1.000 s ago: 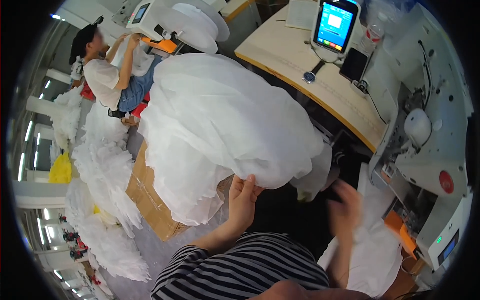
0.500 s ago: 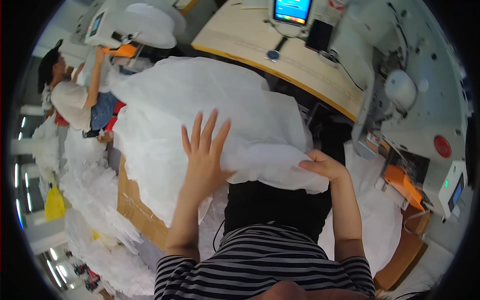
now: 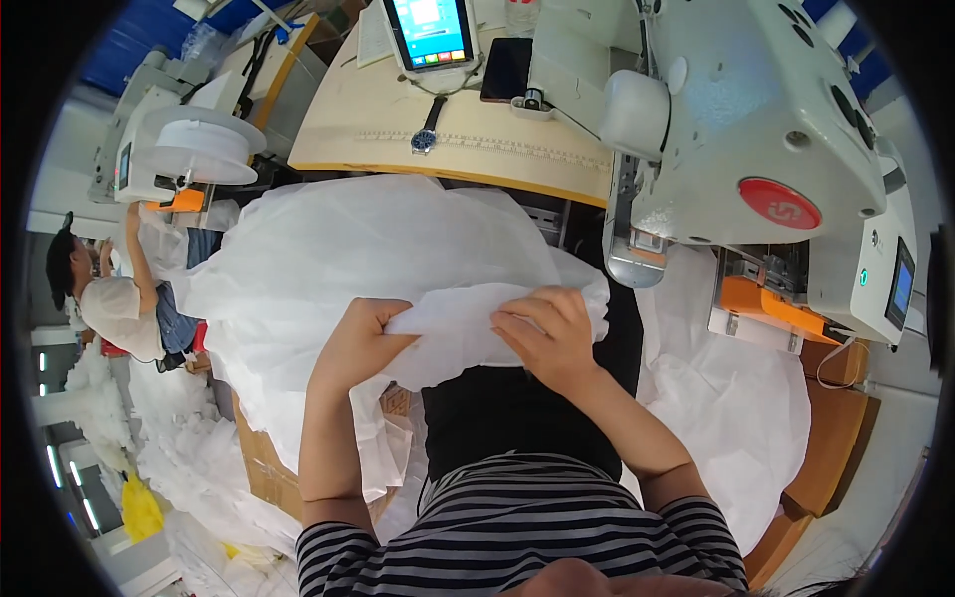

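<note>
A large heap of thin white fabric spills from my lap over a cardboard box at my left. My left hand grips a folded edge of this fabric with the fingers curled around it. My right hand pinches the same edge a little to the right. Both hands hold the piece just in front of my body, below the edge of the wooden sewing table. A white sewing machine stands to the right of my hands.
On the table lie a tablet with a lit screen, a dark phone and a wristwatch. More white fabric lies at the lower right. Another person works at a machine at far left, with piles of white fabric.
My head has turned right toward the sewing machine. My left hand, flat on the fabric heap before, has closed on a folded edge, and both hands now hold it together.
</note>
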Motion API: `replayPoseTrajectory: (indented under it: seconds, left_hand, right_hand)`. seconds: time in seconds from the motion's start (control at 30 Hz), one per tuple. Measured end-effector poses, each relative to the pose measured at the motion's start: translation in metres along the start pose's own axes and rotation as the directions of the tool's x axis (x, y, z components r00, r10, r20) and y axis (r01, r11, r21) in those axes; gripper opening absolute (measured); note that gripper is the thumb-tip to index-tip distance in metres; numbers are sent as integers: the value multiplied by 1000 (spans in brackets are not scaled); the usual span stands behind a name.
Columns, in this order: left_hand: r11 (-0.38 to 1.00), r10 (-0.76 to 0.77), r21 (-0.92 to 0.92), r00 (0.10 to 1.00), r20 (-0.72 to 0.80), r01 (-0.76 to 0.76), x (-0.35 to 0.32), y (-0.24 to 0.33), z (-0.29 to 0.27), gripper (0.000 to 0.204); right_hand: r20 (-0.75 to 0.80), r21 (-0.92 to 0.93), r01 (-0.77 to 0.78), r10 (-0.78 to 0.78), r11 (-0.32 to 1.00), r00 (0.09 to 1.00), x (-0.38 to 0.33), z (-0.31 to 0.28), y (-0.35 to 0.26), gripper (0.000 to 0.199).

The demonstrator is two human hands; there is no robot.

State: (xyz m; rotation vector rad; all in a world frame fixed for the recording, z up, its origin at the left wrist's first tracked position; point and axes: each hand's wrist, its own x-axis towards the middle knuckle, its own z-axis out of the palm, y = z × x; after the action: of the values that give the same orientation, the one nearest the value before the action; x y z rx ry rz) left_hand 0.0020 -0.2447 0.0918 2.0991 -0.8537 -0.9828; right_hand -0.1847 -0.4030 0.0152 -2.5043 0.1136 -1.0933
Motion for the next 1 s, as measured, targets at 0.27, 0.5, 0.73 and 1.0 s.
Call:
replayPoseTrajectory:
  seconds: [0.27, 0.5, 0.73, 1.0]
  left_hand:
    - [964, -240, -65, 948, 210, 259, 28, 29, 4, 23]
    - [978, -140, 153, 990, -31, 143, 45, 28, 9, 33]
    - [652, 692, 373, 719, 64, -660, 44, 86, 69, 33]
    - [909, 408, 153, 903, -131, -389, 44, 100, 104, 24]
  right_hand:
    - [-217, 121, -136, 160, 983, 963, -9, -18, -1, 31]
    - [-31, 253, -153, 166, 955, 986, 0, -21, 25, 20]
    - [159, 595, -579, 625, 558, 764, 16, -52, 19, 11]
    - [-258, 228, -397, 449, 889, 856, 10, -57, -1, 9]
